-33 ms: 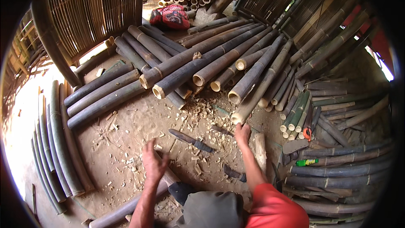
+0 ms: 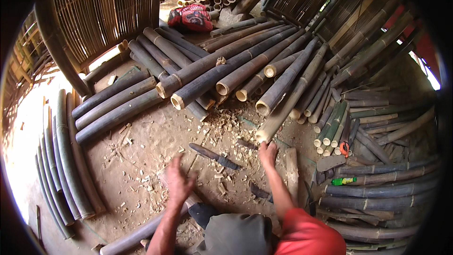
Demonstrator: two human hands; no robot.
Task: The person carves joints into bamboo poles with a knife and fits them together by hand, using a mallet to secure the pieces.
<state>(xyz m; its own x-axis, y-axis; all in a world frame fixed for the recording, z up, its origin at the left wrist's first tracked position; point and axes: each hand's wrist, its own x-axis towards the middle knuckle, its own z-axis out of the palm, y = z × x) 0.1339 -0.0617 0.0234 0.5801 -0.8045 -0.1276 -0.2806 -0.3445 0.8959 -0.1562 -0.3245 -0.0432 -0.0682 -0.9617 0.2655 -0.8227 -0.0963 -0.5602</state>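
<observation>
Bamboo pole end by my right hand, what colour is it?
Pale cream: the bamboo pole end shows best in the head view.

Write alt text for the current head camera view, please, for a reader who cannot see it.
A person's right hand holds the near end of a bamboo pole, while the left hand is open and apparently empty. Pale shavings and a long dark tool lie on the ground, with more bamboo piled beyond.

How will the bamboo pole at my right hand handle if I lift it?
The bamboo pole at your right hand probably stays stiff: it looks straight and unbent. It may be light for its size, since neighbouring poles show hollow ends. Its round body seems apt to roll if set down loose.
</observation>
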